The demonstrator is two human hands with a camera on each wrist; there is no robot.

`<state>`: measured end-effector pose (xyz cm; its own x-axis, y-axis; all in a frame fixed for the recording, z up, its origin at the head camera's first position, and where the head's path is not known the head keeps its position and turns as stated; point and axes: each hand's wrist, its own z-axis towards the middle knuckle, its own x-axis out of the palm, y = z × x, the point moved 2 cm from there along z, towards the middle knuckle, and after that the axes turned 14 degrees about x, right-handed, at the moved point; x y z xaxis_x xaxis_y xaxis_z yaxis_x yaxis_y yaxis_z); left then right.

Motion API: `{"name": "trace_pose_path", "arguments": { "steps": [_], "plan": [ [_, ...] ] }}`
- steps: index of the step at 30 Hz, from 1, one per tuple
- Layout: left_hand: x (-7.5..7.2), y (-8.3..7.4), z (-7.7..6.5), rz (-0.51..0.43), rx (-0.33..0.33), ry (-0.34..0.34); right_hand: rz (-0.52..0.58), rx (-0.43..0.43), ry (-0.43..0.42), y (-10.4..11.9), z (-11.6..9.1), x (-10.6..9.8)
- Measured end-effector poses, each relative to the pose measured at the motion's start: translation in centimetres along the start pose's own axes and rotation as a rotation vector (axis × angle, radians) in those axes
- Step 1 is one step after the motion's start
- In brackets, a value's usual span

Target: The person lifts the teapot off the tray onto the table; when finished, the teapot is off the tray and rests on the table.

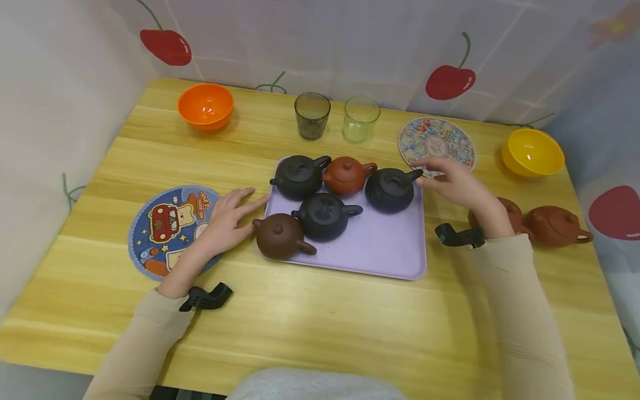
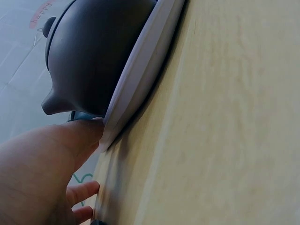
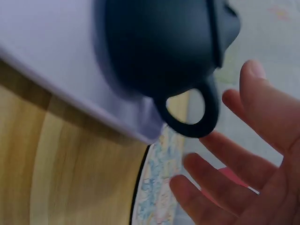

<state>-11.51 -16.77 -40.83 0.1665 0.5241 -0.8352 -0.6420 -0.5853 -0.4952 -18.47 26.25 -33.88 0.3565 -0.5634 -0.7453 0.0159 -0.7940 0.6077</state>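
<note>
My left hand is at the left side of a lilac tray, fingers spread, the thumb right at the rim beside a dark brown teapot. In the left wrist view, a dark teapot stands just above that thumb. Around the handle of the right-hand black teapot, my right hand is spread with loosely bent fingers; the right wrist view has the fingertips close to the handle loop. Two more black teapots and a reddish-brown teapot sit on the tray.
Two reddish-brown teapots stand right, one partly behind my right forearm. Along the back are an orange bowl, grey glass, green glass, patterned round mat and yellow bowl. A blue round mat lies under my left forearm.
</note>
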Motion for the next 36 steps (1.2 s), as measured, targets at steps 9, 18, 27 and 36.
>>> {"name": "trace_pose_path", "arguments": {
  "steps": [9, 18, 27, 36],
  "plan": [
    [-0.1, -0.3, 0.2, -0.004, 0.005, 0.011, 0.142, 0.019, 0.057, -2.2, 1.1, 1.1],
    [-0.1, -0.3, 0.1, -0.007, -0.004, 0.016, 0.123, -0.043, -0.089, -2.2, 0.8, 2.1],
    [-0.1, -0.2, 0.1, -0.011, -0.015, 0.019, 0.21, -0.031, -0.173, -3.1, -0.2, 2.8],
    [0.0, -0.1, 0.0, -0.003, -0.01, 0.012, 0.188, 0.112, -0.338, -3.3, -1.9, 3.3]
  ]
}}
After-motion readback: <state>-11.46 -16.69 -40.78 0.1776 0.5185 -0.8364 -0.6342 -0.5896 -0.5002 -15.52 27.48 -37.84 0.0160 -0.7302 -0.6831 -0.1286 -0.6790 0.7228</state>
